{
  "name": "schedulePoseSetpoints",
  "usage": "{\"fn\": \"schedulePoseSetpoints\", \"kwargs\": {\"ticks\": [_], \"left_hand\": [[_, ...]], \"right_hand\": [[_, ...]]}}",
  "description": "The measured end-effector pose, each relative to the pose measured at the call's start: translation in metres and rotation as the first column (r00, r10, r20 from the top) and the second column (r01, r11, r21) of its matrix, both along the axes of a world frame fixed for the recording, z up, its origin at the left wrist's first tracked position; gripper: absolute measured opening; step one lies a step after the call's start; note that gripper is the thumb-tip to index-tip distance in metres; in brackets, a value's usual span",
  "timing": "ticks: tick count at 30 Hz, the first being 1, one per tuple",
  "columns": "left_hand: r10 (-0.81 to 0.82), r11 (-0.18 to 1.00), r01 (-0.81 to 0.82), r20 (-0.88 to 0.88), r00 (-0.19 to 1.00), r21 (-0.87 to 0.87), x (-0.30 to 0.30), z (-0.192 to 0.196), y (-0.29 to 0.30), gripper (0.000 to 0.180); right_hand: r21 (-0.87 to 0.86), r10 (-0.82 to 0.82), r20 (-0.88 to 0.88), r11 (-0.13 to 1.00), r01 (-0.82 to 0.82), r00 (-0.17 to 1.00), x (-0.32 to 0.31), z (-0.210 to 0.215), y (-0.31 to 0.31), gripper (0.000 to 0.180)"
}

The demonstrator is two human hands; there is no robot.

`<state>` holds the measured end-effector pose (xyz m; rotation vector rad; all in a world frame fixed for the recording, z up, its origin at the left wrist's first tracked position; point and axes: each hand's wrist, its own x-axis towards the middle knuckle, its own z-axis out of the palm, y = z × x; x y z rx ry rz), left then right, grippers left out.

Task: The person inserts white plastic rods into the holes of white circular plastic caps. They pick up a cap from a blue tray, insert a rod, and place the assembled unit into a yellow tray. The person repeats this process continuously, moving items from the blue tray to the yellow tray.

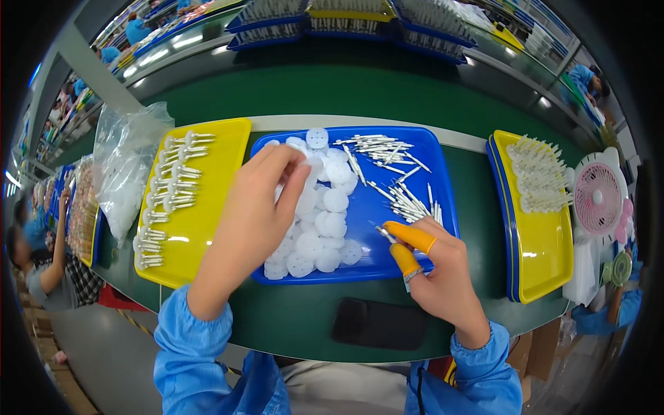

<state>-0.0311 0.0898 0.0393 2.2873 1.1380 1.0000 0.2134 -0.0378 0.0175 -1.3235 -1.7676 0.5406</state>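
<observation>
A blue tray (377, 249) holds a heap of round white plastic discs (330, 225) with small holes on its left side. Thin white sticks with pointed tips (380, 147) lie in loose bunches on its right. My left hand (263, 197) is over the discs with thumb and fingers curled together, and a blurred white disc (310, 181) shows at its fingertips. Orange finger covers sit on the thumb and forefinger of my right hand (439, 266). These two pinch one thin stick (384, 234), its tip pointing up and left over the tray.
A yellow tray (200, 259) on the left carries rows of discs with sticks attached; another yellow tray (543, 256) at right holds more. Beside them are a clear plastic bag (124, 166) and a pink-and-white fan (598, 197). A black phone (379, 323) lies at the table's front edge.
</observation>
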Motion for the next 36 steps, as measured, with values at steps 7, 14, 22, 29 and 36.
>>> {"fn": "schedulePoseSetpoints", "kwargs": {"ticks": [7, 14, 22, 29, 36], "left_hand": [[-0.091, 0.829, 0.303, 0.421, 0.903, -0.470, 0.014, -0.009, -0.059, 0.015], [-0.106, 0.859, 0.240, 0.301, 0.948, -0.453, 0.018, -0.018, -0.066, 0.016], [-0.050, 0.904, 0.143, 0.233, 0.971, -0.404, 0.020, -0.024, -0.069, 0.016], [-0.103, 0.960, 0.150, 0.200, 0.974, -0.237, 0.027, -0.030, -0.075, 0.017], [-0.093, 0.968, 0.122, 0.136, 0.986, -0.218, 0.028, -0.030, -0.087, 0.022]], "right_hand": [[0.041, 0.100, -0.029, 0.994, -0.098, 0.995, -0.013, 0.010, -0.007, 0.048], [0.039, 0.109, 0.084, 0.993, -0.112, 0.991, -0.011, 0.000, -0.010, 0.052], [-0.032, 0.086, 0.116, 0.996, -0.083, 0.990, -0.008, -0.004, -0.009, 0.045], [0.009, 0.080, 0.051, 0.997, -0.080, 0.995, -0.022, -0.012, -0.010, 0.039], [0.034, -0.021, -0.004, 0.999, 0.021, 1.000, -0.030, -0.010, -0.015, 0.037]]}}
